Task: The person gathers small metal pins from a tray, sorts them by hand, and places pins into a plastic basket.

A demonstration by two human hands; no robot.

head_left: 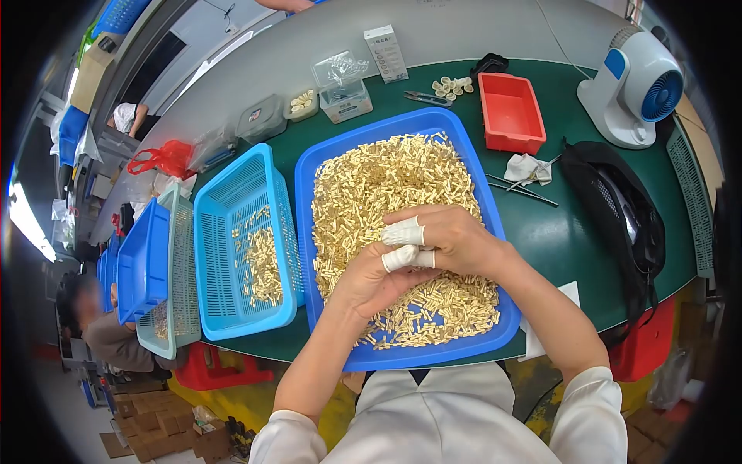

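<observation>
The left hand (pixel 362 282) and right hand (pixel 464 240) meet, fingers curled, over the blue tray (pixel 433 356); whether they grasp anything cannot be determined. Gold-coloured pieces (pixel 386 182) lie inside the tray, beneath and around both hands equally, long axes in mixed directions. Beyond the tray, the white box (pixel 386 56) bears illegible print.

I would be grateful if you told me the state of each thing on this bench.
Blue tray: largely filled with gold-coloured pieces.
Light-blue basket: partly filled, pieces towards one side.
Red bin: uncovered.
White carton: standing upright.
Fan: upright; whether running, I cannot tell.
Black bag: lying down.
Left hand: over the blue tray, close to the other; grip unclear.
Right hand: fingers bent, grip unclear.
</observation>
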